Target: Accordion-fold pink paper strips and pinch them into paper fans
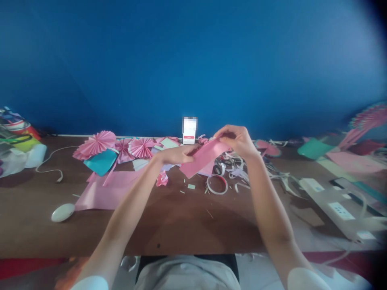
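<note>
A strip of pink paper [204,158] is held up above the table between my two hands, slanting upward to the right. My left hand [178,154] grips its left part, the thumb lying along the near face. At the upper right end my right hand [234,139] pinches the paper's edge, fingers bent over the top. Just below lie a roll of tape [217,192] and a small scrap of pale green paper [191,186]. A crumpled pink paper piece [162,178] rests near my left wrist.
Pleated pink paper fans [142,148], a teal paper piece [101,162] and a large pink sheet [99,195] lie left. A lit phone [189,131] leans at the blue wall. Paper strips [287,181] and a power strip [341,210] occupy the right; a white mouse [63,212] sits left.
</note>
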